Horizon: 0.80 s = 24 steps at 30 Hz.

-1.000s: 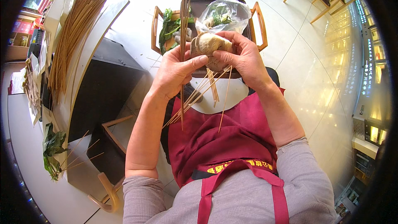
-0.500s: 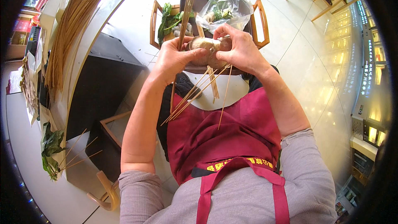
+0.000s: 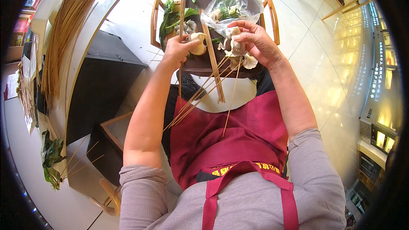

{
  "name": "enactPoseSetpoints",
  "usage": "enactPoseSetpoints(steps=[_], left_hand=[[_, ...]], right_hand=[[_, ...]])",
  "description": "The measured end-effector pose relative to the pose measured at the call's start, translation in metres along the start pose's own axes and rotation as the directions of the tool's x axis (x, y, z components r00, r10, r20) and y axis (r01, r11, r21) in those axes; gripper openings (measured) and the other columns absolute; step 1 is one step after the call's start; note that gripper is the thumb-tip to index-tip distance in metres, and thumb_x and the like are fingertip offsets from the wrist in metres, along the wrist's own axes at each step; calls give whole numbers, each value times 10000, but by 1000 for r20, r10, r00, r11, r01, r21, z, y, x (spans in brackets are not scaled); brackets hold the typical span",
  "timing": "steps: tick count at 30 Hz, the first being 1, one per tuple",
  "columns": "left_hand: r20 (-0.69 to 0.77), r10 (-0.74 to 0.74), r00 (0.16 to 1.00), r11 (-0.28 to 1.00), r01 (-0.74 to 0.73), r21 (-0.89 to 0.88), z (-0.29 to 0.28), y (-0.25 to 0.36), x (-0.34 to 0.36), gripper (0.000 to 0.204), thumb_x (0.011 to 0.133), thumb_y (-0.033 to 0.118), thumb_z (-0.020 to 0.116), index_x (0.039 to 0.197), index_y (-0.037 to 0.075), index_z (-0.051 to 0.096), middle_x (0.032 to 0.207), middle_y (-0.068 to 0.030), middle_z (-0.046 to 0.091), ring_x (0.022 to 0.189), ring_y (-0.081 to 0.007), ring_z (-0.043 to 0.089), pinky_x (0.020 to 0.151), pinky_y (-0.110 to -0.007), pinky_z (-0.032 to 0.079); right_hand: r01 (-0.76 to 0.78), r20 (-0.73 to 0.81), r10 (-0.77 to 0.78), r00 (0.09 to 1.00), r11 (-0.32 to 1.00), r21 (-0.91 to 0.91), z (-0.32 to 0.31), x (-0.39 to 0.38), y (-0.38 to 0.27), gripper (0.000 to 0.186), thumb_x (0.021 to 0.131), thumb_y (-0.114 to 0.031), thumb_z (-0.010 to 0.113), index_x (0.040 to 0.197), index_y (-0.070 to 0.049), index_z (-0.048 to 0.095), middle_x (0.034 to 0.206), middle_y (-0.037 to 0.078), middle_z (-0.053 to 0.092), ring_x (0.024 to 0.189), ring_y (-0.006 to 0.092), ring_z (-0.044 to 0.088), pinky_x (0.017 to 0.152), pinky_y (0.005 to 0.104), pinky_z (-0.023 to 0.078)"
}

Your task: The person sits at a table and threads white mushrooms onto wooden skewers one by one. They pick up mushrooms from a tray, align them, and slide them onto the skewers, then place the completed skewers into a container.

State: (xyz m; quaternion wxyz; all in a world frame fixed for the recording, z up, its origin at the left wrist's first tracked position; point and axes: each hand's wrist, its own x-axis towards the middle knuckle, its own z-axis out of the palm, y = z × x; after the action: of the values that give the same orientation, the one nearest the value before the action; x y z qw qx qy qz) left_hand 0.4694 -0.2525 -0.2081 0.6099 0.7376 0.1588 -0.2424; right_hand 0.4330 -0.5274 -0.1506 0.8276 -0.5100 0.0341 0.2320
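Note:
My left hand [image 3: 174, 52] is closed around a pale mushroom piece [image 3: 198, 46], with a few thin bamboo skewers [image 3: 182, 10] standing up from the same grip. A gap to the right, my right hand [image 3: 260, 46] pinches another mushroom piece [image 3: 235, 44] between thumb and fingers. Below it, torn mushrooms [image 3: 248, 61] rest at the near edge of a dark brown tray [image 3: 201, 65]; several skewers run from them toward my lap. Another bunch of skewers [image 3: 212, 57] lies lengthwise across the tray.
A clear plastic bag [image 3: 254, 7] holding greens and mushrooms sits on the tray's far right. Leafy greens [image 3: 168, 23] lie at its left, beside a wooden chair arm [image 3: 155, 21]. On a white table at left is a large skewer pile [image 3: 70, 30], with skewered leaves [image 3: 52, 153] nearer.
The large mushroom that both hands held together is now in two parts, one in each hand. My hands have drawn apart, uncovering the mushrooms and skewers on the tray.

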Motion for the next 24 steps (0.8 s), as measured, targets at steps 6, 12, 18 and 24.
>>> enactPoseSetpoints(steps=[6,12,18,24], left_hand=[[-105,334,937,846,-249,471,21,16,-8,489,844,253,811,1216,-9,632,981,-58,710,544,-71,540,401,-223,336],[400,86,913,982,-10,-189,42,41,-57,423,889,235,775,1220,4,650,932,-28,670,684,-55,538,550,-211,397],[349,43,936,985,19,-172,39,45,-69,424,853,216,811,1190,8,660,780,13,633,502,-9,418,407,-186,254],[287,4,958,990,37,-138,34,32,-64,328,860,202,790,1114,20,689,778,6,642,487,-14,405,400,-195,258]], right_hand=[[25,83,-54,995,948,317,0,-8,14,479,799,27,686,1265,-30,593,1107,90,649,994,191,659,919,348,560],[77,114,-105,988,971,225,11,-11,21,523,790,48,743,1279,-37,577,1144,91,652,1046,181,655,939,322,545],[51,58,-49,997,998,-39,19,-20,11,512,780,12,799,1244,-41,589,1099,74,665,1003,152,654,915,309,547],[-13,19,22,1000,921,-389,11,-23,-1,494,747,-43,829,1195,-26,620,1151,113,638,1040,197,632,948,329,533]])
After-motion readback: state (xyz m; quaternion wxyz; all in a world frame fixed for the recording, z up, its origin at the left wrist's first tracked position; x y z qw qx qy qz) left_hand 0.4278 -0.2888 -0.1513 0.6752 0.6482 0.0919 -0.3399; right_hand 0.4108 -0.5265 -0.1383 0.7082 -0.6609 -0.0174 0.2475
